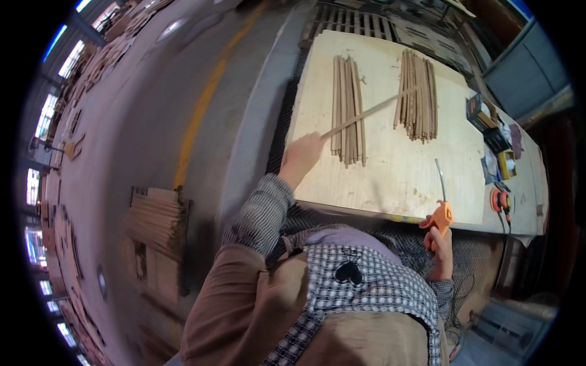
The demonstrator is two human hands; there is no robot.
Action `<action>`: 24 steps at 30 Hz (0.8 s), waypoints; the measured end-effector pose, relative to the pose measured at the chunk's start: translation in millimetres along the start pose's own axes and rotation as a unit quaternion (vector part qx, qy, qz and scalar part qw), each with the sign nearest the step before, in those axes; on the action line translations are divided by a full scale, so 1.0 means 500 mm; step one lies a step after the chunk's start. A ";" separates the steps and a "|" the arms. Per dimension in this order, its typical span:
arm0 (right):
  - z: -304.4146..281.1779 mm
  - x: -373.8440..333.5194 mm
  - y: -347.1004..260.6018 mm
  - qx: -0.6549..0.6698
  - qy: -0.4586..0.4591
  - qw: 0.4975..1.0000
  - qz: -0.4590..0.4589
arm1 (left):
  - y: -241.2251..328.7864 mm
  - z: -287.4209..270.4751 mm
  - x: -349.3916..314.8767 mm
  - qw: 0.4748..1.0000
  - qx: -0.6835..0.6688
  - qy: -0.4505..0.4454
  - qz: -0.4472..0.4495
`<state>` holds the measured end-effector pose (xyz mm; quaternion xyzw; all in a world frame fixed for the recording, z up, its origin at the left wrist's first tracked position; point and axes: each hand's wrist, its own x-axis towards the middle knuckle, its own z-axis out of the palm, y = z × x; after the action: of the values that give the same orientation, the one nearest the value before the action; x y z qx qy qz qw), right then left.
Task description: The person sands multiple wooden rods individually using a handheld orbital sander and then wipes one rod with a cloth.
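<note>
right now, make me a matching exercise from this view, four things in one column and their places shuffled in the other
Things
1. orange plastic trigger gun with a thin metal tube
2. single thin wooden stick
3. red and black round-based power tool
4. yellow painted line

Places
A. right of the pale wooden board
B. in the left hand
C. on the grey floor
D. in the right hand

Pairs: 1-D, 2-B, 3-A, 4-C
</note>
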<state>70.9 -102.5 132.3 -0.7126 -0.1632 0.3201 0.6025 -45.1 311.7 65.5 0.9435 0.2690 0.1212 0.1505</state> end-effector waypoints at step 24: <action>-0.096 0.001 -0.291 -0.452 -0.093 0.868 -0.181 | 0.371 -0.046 0.225 0.728 0.558 0.160 0.365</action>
<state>124.8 -106.4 275.6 -0.8321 -0.4716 0.1611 0.2435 127.9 227.8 168.4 0.8496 -0.0566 0.1436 -0.5044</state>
